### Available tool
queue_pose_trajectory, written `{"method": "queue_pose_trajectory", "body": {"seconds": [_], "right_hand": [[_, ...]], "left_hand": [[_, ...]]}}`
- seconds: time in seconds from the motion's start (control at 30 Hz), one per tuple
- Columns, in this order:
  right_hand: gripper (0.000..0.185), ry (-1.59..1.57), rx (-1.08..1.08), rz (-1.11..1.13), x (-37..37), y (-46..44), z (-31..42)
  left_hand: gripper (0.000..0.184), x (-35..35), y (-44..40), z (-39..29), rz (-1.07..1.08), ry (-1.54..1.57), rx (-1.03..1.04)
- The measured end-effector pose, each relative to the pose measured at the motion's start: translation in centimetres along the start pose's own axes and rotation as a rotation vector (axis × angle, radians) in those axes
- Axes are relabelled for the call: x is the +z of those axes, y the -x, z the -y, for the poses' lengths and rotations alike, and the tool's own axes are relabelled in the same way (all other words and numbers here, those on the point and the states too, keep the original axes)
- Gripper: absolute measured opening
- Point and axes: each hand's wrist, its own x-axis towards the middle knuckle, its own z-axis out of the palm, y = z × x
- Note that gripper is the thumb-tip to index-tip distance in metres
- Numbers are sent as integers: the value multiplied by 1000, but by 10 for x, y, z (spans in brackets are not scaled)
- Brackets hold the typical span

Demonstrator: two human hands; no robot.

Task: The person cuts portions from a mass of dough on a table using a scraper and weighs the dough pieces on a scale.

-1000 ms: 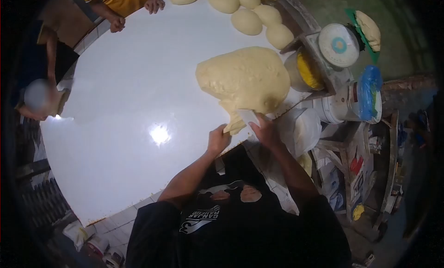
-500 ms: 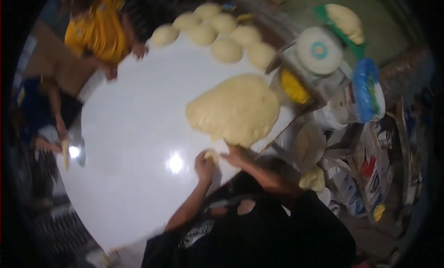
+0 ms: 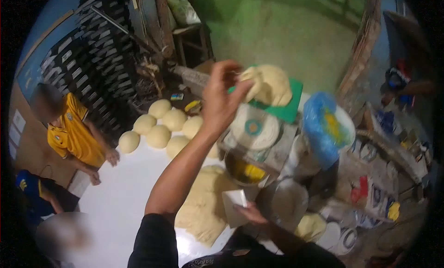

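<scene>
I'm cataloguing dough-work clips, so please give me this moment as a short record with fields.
Left hand: pinching a small pale-yellow dough piece before a pale dough lump; contact between them unclear
Right hand: holding a flat white scraper
Green flat sheet: under the lump, seen just beyond a white round scale dial
White smooth tabletop: broad pale-yellow dough slab, round pale dough balls

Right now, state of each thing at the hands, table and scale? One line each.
Left hand: closed on a small dough piece
Right hand: gripping the scraper
White scraper: held
Large dough: spread on the table, edge uneven
Dough balls: rounded, clustered
Green tray: loaded with a dough lump
Scale: dial too blurred to read
</scene>
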Motion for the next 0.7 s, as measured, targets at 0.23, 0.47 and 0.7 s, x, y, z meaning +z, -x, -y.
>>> {"method": "queue_pose_trajectory", "body": {"seconds": [0.23,0.47,0.7], "right_hand": [[43,-114,37,-59,-28,13,3],[30,-141,-56,-62,-11,43,-50],[34,-39,-76,-29,65,93,-98]], "left_hand": [[53,74,-47,67,351,-817,73],[52,-85,196,24,102,-524,47],[27,-288,652,-63,541,-831,-647]]}}
